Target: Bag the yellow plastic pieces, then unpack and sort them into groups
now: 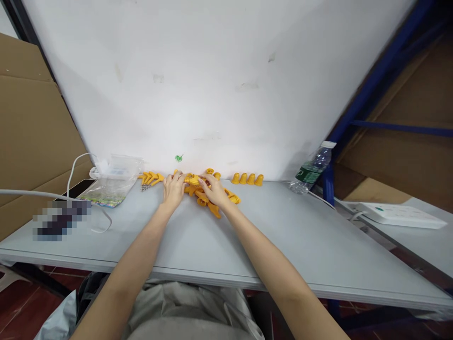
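A pile of orange-yellow plastic parts (pixel 202 196) lies on the table near the back wall, some rounded and some pointed. My left hand (pixel 172 190) rests at the pile's left side, palm down, with its fingers apart over the parts. At the right side, my right hand (pixel 215 190) reaches over the pile, thumb and fingers apart and touching the parts. Between both hands sits a ribbed yellow part (pixel 193 179). Left of my left hand are a row of curved yellow pieces (pixel 152 178) and a small heap of metal screws (pixel 145 187).
Several yellow cup-shaped pieces (pixel 247 179) stand in a row by the wall. A plastic bottle (pixel 313 167) leans at the right. A clear plastic bag (pixel 113 184), a white cable (pixel 35 192) and a cardboard box (pixel 31 123) are on the left. A white power strip (pixel 399 215) lies far right.
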Tool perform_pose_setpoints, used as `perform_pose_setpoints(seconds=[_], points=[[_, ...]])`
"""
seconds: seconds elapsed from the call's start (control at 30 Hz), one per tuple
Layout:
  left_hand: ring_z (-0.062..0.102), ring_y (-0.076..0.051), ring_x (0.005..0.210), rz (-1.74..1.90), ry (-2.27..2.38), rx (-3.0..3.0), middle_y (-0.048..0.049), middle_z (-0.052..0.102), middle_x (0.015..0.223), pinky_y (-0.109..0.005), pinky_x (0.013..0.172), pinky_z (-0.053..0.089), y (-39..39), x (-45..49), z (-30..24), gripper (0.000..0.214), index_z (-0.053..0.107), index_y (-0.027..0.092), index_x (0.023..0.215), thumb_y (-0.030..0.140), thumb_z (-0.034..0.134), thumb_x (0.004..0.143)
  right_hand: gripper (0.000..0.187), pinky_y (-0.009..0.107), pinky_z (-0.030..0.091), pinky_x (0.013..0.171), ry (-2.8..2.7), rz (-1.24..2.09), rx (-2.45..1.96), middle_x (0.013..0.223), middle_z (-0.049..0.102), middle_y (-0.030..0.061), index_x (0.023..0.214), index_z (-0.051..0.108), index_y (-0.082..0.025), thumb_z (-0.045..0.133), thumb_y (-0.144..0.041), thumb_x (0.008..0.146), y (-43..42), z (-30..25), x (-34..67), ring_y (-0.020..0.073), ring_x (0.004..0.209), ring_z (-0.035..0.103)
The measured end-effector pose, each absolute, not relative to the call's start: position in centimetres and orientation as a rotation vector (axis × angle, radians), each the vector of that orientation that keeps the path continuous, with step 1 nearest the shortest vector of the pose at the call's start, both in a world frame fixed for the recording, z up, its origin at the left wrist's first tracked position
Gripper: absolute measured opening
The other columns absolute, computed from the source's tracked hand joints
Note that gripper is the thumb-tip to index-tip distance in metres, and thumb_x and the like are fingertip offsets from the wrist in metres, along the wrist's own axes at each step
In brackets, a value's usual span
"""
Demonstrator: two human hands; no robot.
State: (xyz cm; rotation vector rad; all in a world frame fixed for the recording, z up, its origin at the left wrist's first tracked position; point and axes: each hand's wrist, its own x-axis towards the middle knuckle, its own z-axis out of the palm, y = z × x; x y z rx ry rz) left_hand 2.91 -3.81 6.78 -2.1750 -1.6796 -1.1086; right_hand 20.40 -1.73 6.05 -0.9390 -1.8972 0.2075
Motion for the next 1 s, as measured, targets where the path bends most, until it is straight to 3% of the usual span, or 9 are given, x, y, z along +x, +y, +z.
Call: perform_pose_setpoints(seconds=[0.17, 0.37, 0.63, 0.8, 1.0], points=[[0.056, -0.025, 0.113, -1.328, -1.521, -2.21, -0.0157, 0.047, 0.14, -0.037, 0.096, 0.043, -3.3, 1.9, 6.6, 0.04, 0.061, 0.016, 0.122, 0.009, 0.044, 0.087, 0.033, 0.041, 0.052, 0.087, -1.938, 0.206, -0.859, 0.108, 0.065, 0.0117, 0.112, 0.063, -0.019, 0.045, -0.041, 0.095, -1.2, 6.2, 21.4, 0.0222, 0.098, 0.062], [0.061, -0.022, 0.1, -1.349, -1.584, -2.249, -0.0118, 0.062, 0.111, -0.032, 0.087, 0.047, -3.1, 1.7, 6.2, 0.045, 0.056, 0.019, 0.131, 0.014, 0.043, 0.089, 0.029, 0.047, 0.049, 0.092, -2.036, 0.048, -0.821, 0.112, 0.061, 0.0149, 0.115, 0.061, -0.018, 0.047, -0.032, 0.093, -0.7, 6.1, 22.1, 0.0261, 0.107, 0.059], [0.063, -0.021, 0.094, -1.475, -1.625, -2.384, -0.0064, 0.069, 0.101, -0.031, 0.089, 0.048, -2.5, 1.6, 5.9, 0.04, 0.063, 0.021, 0.121, 0.015, 0.055, 0.082, 0.028, 0.046, 0.049, 0.09, -2.127, -0.073, -0.817, 0.116, 0.057, 0.0163, 0.115, 0.054, -0.017, 0.041, -0.014, 0.09, -0.5, 5.8, 22.8, 0.0256, 0.107, 0.055], [0.065, -0.02, 0.081, -1.454, -1.739, -2.414, -0.0019, 0.071, 0.084, -0.028, 0.079, 0.049, -2.5, 1.7, 6.0, 0.039, 0.067, 0.024, 0.116, 0.018, 0.059, 0.079, 0.031, 0.045, 0.046, 0.092, -2.13, -0.232, -0.876, 0.12, 0.057, 0.014, 0.114, 0.054, -0.021, 0.038, -0.01, 0.09, -0.6, 5.9, 22.8, 0.025, 0.112, 0.053], [0.065, -0.023, 0.089, -1.286, -1.66, -2.341, -0.0078, 0.071, 0.102, -0.029, 0.081, 0.047, -3.7, 2.4, 6.5, 0.04, 0.066, 0.023, 0.119, 0.018, 0.058, 0.08, 0.028, 0.045, 0.037, 0.098, -2.243, -0.346, -0.975, 0.11, 0.066, 0.0126, 0.116, 0.057, -0.019, 0.048, -0.014, 0.09, -1.3, 6.2, 22.4, 0.0256, 0.105, 0.058]])
